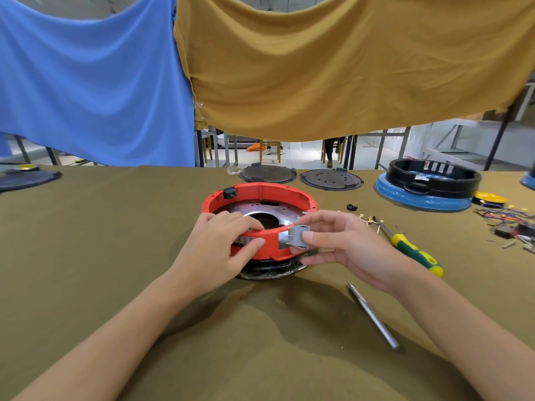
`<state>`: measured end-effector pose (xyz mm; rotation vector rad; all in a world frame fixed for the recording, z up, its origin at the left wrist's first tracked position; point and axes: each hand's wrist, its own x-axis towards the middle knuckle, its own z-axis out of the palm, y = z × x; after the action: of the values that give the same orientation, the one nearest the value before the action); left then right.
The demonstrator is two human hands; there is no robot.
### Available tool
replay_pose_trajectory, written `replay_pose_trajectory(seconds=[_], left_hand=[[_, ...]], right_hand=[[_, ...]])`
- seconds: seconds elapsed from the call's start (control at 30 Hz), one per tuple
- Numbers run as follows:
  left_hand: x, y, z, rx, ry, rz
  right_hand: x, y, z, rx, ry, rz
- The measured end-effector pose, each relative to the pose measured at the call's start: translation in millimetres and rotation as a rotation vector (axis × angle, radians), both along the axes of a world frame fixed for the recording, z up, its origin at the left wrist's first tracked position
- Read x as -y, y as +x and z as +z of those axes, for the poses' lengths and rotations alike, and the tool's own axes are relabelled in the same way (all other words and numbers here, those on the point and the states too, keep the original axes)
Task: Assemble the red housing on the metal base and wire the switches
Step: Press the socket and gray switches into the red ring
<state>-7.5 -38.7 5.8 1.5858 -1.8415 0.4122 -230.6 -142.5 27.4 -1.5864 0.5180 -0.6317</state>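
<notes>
**Grey switch held at the near wall of the red housing**

The red housing [262,195] is a ring sitting on the metal base [260,211], just beyond the centre of the olive-covered table [115,241]. Beneath it, at the ring's 6 o'clock, a dark round rim [269,270] shows. A black switch [230,193] is set in the housing wall at about 10 o'clock.

The left hand [223,244] grips the near wall at roughly 7 o'clock: the fingers curl over the top edge into the ring and the thumb presses the outer face. The right hand [344,244] pinches a grey switch [298,235] between thumb and forefinger at about 5 o'clock, with its metal pins pointing toward the housing wall. The switch looks to be touching the wall, though the thumb hides the contact, so I cannot tell for certain. The other right fingers are spread loosely below.

From the housing, a screwdriver with a green and yellow handle [417,254] lies at 3 o'clock, and a thin metal tool [373,316] lies nearer the person at 5 o'clock. Small brass terminals [369,219] are scattered at 2 o'clock, and a tangle of wires [509,221] sits farther right. Along the far edge are two dark round plates [301,175] at 12 to 1 o'clock and a black housing on a blue base [431,183] at 2 o'clock. Blue [86,82] and mustard [347,68] cloths hang behind the table.
</notes>
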Motion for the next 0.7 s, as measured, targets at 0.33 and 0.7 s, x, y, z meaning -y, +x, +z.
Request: replay_pose_trajectory(seconds=[0.33, 0.7], left_hand=[[-0.1, -1.0, 1.5, -0.007, 0.016, -0.001], [-1.1, -1.9, 2.1, -0.019, 0.027, -0.016]], right_hand=[[-8.0, 3.8, -0.2, -0.137, -0.414, -0.159], [-9.5, 9.4, -9.1, -0.143, -0.562, -0.291]])
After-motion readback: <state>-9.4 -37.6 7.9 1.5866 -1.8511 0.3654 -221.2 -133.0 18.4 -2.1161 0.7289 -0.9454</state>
